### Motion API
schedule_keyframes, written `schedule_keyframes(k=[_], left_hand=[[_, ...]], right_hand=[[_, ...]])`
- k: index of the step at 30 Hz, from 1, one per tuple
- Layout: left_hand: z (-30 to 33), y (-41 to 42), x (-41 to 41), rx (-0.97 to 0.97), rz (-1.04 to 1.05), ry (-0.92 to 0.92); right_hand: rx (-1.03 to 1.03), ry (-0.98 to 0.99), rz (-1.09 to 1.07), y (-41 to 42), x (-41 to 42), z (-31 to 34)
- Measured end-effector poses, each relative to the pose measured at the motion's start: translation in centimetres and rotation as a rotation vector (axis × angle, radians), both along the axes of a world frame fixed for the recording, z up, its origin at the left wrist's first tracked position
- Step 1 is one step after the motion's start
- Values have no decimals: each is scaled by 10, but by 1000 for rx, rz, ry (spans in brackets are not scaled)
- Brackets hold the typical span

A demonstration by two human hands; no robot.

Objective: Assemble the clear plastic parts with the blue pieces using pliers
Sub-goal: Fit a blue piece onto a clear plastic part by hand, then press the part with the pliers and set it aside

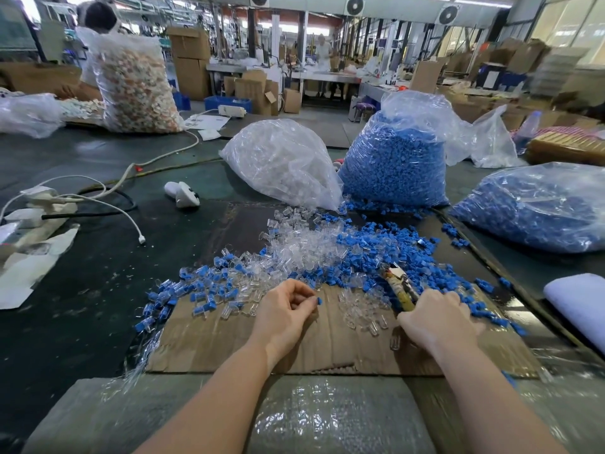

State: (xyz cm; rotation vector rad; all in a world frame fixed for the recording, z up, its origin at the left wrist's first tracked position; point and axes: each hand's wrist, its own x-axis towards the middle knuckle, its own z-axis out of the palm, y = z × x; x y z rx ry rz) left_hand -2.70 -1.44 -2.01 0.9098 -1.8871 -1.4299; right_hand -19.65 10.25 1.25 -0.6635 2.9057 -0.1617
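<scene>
Your left hand [288,306] pinches one blue piece [319,301] at fingertips, over cardboard sheet [229,348]. Your right hand [435,319] grips pliers [397,286], nose buried in loose heap. Risk: small piece slips from pinch, lost among heap; plier nose scatters clear parts [363,317] off sheet edge. Count: one pliers, two hands, three bags of blue pieces or clear parts nearby; loose parts too many to count.

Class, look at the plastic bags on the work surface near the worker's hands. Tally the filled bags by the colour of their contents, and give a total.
Bags of blue pieces: 2
Bags of clear parts: 1
Bags of mixed pale and orange pieces: 1
Total: 4
</scene>
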Motion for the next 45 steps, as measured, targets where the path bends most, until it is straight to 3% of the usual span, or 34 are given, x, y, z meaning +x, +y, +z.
schedule_keyframes(k=[4, 7, 10, 16, 23, 45], left_hand=[[2, -1, 1, 78, 8, 39], [8, -3, -2, 274, 36, 127], [15, -7, -3, 412, 68, 188], [18, -12, -5, 444, 132, 196], [17, -15, -6, 440, 180, 160], [25, -6, -6, 391, 281, 125]], right_hand=[[-122, -36, 47, 2, -3, 12], [-177, -50, 175, 3, 9, 21], [-258, -198, 313, 0, 30, 29], [-413, -646, 378, -5, 60, 36], [-353, -803, 366, -4, 66, 43], [-280, -822, 483, 2, 65, 49]])
